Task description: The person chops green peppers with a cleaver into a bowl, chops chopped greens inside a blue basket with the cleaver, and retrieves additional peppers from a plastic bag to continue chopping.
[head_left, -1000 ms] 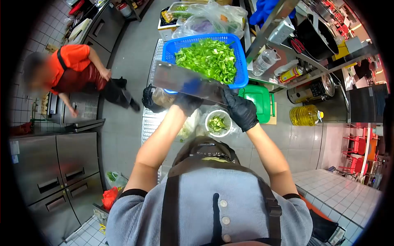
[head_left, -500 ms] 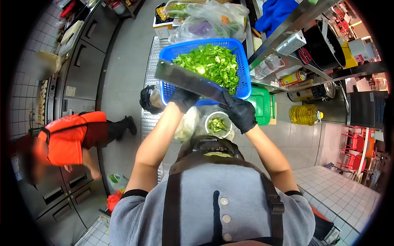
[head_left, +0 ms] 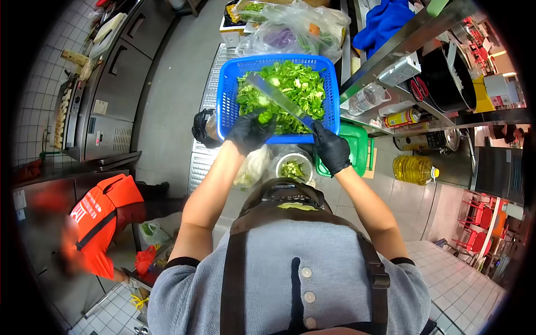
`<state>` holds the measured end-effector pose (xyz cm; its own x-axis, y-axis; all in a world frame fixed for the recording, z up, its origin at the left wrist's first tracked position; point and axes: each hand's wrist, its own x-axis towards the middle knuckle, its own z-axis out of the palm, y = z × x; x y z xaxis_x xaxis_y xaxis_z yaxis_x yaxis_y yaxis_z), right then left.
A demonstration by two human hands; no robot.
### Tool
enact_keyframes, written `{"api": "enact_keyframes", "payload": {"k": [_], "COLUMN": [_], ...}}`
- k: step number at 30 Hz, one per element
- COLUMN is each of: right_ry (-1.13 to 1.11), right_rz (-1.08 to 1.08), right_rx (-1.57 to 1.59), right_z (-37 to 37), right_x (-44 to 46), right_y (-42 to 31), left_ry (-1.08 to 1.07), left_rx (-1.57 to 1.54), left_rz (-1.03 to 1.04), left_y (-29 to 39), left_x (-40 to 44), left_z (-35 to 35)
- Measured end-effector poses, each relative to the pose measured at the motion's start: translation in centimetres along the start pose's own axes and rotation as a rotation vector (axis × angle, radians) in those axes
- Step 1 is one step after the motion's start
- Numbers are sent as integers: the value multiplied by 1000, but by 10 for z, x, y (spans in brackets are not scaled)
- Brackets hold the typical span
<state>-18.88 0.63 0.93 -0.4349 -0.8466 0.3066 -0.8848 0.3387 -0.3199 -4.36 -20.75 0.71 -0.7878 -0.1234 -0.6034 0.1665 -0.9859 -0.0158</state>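
A blue plastic basket (head_left: 223, 103) holds a heap of chopped green vegetables (head_left: 304, 92). My right hand (head_left: 332, 148), in a black glove, is closed round the handle of a cleaver (head_left: 282, 100). The blade points up and left over the greens, seen nearly edge-on. My left hand (head_left: 249, 131), also in a black glove, is at the basket's near left edge, fingers curled by some green pieces; what it grips, if anything, is hard to make out. Below the basket stands a white tub (head_left: 307, 163) with cut green pieces inside.
Plastic bags (head_left: 279, 39) lie beyond the basket. A green lid or bin (head_left: 357, 148) and an oil bottle (head_left: 414, 169) are at the right, under metal shelving (head_left: 402, 50). A co-worker in orange (head_left: 106, 218) bends at the lower left, near steel cabinets (head_left: 120, 72).
The cleaver has turned from lying broad across the basket's near side to angled over the greens. My left hand has come away from the blade. The co-worker has moved down the left side.
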Motion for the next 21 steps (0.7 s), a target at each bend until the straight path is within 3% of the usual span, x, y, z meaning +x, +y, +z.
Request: {"api": "enact_keyframes", "payload": {"k": [1, 4, 7, 10, 13, 16, 17, 19, 21], "right_ry": [80, 70, 105, 57, 13, 3, 11, 25, -55], "right_rz": [2, 67, -81, -217, -306, -310, -314, -323, -267], "right_rx": [81, 271, 278, 111, -136, -270, -283, -307, -197], "right_z": [0, -19, -27, -36, -45, -47, -47, -44, -26], "right_x": [-1, 2, 5, 8, 10, 11, 10, 9, 5], "right_y": [-2, -19, -23, -27, -35, -39, -39, -38, -19], "left_ry": [-56, 41, -66, -517, -436, -709, -560, -575, -830], "left_rx": [73, 138, 107, 5, 778, 946, 1168, 952, 70], "left_rz": [24, 84, 38, -27, 325, 458, 567, 467, 43], "left_y": [2, 0, -3, -13, -6, -1, -3, -9, -15], "left_x": [5, 8, 4, -14, -5, 2, 1, -6, -14], "left_z": [-6, 1, 6, 17, -4, -12, -16, -11, -3]}}
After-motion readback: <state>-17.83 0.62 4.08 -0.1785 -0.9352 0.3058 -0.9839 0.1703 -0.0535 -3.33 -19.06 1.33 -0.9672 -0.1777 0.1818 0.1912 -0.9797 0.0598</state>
